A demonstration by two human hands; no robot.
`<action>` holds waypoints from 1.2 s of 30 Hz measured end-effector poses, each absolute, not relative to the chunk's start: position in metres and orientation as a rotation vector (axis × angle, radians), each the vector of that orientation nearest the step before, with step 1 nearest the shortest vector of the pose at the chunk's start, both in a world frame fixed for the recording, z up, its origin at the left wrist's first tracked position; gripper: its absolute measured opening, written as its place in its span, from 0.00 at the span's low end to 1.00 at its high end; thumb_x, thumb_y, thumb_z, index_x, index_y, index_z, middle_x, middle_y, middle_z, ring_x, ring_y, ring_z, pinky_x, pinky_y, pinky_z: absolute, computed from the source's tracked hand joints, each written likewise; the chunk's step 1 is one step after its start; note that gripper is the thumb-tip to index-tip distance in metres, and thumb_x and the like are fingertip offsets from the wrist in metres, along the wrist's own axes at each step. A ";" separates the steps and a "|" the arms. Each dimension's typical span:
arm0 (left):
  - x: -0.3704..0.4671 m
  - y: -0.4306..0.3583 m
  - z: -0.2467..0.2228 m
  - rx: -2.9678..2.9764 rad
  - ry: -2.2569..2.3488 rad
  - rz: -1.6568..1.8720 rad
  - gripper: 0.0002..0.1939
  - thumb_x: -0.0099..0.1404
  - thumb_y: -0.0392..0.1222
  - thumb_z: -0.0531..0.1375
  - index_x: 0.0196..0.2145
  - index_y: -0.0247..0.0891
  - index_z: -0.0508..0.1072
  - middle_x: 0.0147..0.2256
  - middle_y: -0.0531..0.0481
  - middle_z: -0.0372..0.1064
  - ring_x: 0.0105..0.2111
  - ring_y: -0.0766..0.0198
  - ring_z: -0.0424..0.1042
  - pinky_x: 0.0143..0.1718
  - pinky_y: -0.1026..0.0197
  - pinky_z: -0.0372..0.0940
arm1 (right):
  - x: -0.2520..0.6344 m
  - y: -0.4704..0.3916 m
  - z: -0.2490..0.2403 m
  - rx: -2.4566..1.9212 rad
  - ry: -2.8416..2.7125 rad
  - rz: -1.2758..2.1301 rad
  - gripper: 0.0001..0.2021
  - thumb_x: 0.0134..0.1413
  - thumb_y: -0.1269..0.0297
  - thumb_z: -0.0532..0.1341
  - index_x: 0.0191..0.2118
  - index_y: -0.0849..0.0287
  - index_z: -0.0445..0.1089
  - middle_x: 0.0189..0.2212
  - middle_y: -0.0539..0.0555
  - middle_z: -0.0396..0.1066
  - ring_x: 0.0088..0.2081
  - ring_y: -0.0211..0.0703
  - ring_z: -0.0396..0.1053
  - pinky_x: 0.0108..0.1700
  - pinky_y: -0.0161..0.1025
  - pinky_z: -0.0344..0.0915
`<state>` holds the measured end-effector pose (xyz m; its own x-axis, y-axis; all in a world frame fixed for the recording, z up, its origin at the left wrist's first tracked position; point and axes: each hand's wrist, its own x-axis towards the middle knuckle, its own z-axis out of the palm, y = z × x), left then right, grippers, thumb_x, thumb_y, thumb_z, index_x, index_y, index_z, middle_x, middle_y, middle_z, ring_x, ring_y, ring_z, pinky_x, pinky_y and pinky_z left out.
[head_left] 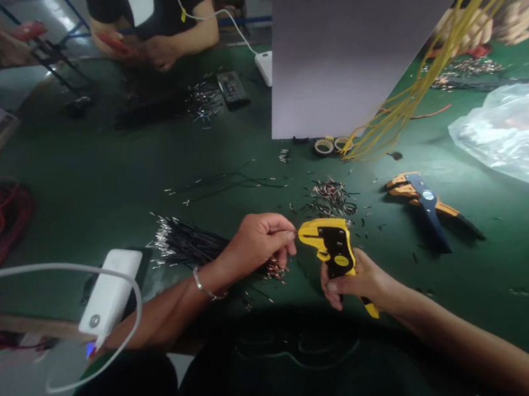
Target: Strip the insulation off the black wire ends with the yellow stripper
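Observation:
My right hand is wrapped around the handles of a yellow and black wire stripper, its jaws pointing left. My left hand is closed in a pinch right at the jaw tip, on what looks like a thin wire end, mostly hidden by the fingers. Beneath the left hand and wrist lies a bundle of black wires with bare, shiny ends at the left and copper ends at the right. Just beyond the stripper is a pile of short black and copper offcuts.
A second blue and orange stripper lies to the right, near a clear plastic bag. Yellow wires hang beside a grey panel. Tape rolls sit below it. A white power bank is at left. Co-workers' hands show across the table.

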<state>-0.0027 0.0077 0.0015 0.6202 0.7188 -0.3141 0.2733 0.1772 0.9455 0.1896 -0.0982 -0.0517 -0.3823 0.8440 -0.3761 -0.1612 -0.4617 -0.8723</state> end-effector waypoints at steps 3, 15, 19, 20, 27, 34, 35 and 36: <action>-0.003 0.008 -0.001 1.399 0.899 0.394 0.05 0.58 0.35 0.57 0.27 0.33 0.71 0.22 0.51 0.71 0.15 0.74 0.66 0.17 0.71 0.59 | 0.188 -0.098 -0.052 -1.142 -1.000 1.906 0.06 0.44 0.65 0.64 0.24 0.62 0.68 0.15 0.50 0.68 0.18 0.39 0.64 0.23 0.36 0.58; -0.002 0.009 -0.002 1.376 0.912 0.391 0.05 0.59 0.36 0.58 0.26 0.34 0.71 0.22 0.50 0.71 0.15 0.73 0.66 0.17 0.68 0.59 | 0.187 -0.095 -0.051 -1.129 -0.976 1.890 0.05 0.44 0.69 0.63 0.23 0.62 0.67 0.14 0.50 0.67 0.18 0.37 0.63 0.22 0.36 0.58; -0.002 0.010 -0.004 1.377 0.906 0.395 0.05 0.59 0.37 0.58 0.27 0.33 0.71 0.22 0.51 0.71 0.15 0.74 0.66 0.17 0.70 0.59 | 0.185 -0.093 -0.048 -1.152 -0.957 1.886 0.05 0.42 0.70 0.63 0.22 0.62 0.67 0.14 0.49 0.67 0.17 0.37 0.63 0.21 0.35 0.57; -0.002 0.010 -0.005 1.379 0.905 0.397 0.06 0.59 0.37 0.58 0.27 0.33 0.71 0.22 0.51 0.71 0.15 0.74 0.66 0.16 0.70 0.59 | 0.185 -0.092 -0.048 -1.152 -0.941 1.888 0.05 0.41 0.70 0.63 0.21 0.62 0.67 0.13 0.49 0.67 0.16 0.37 0.63 0.21 0.35 0.58; -0.001 0.011 -0.008 1.397 0.894 0.409 0.05 0.59 0.36 0.58 0.27 0.32 0.70 0.22 0.51 0.70 0.15 0.74 0.66 0.16 0.70 0.58 | 0.183 -0.091 -0.052 -1.130 -0.900 1.886 0.05 0.39 0.70 0.63 0.21 0.62 0.67 0.13 0.49 0.67 0.15 0.37 0.63 0.20 0.35 0.59; -0.001 0.010 -0.008 1.399 0.914 0.424 0.05 0.59 0.36 0.58 0.26 0.32 0.71 0.22 0.51 0.70 0.15 0.74 0.66 0.16 0.70 0.57 | 0.184 -0.090 -0.056 -1.080 -0.899 1.906 0.05 0.40 0.69 0.64 0.22 0.63 0.68 0.14 0.50 0.67 0.16 0.38 0.65 0.20 0.35 0.59; -0.001 0.010 -0.007 1.406 0.919 0.427 0.05 0.59 0.36 0.58 0.26 0.32 0.71 0.22 0.51 0.70 0.15 0.74 0.66 0.17 0.70 0.58 | 0.185 -0.090 -0.058 -1.054 -0.889 1.911 0.04 0.40 0.69 0.64 0.23 0.63 0.68 0.15 0.50 0.68 0.17 0.39 0.65 0.21 0.35 0.60; -0.001 0.009 -0.006 1.414 0.927 0.433 0.05 0.59 0.36 0.58 0.26 0.32 0.71 0.22 0.51 0.70 0.15 0.74 0.66 0.17 0.70 0.58 | 0.186 -0.090 -0.060 -1.022 -0.885 1.916 0.04 0.40 0.70 0.65 0.24 0.63 0.69 0.16 0.50 0.69 0.18 0.40 0.66 0.22 0.36 0.61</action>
<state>-0.0012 0.0095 -0.0058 0.5964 0.7496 -0.2871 0.2608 0.1572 0.9525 0.1855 -0.0901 -0.0596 -0.3767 0.8636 -0.3351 -0.3049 -0.4572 -0.8355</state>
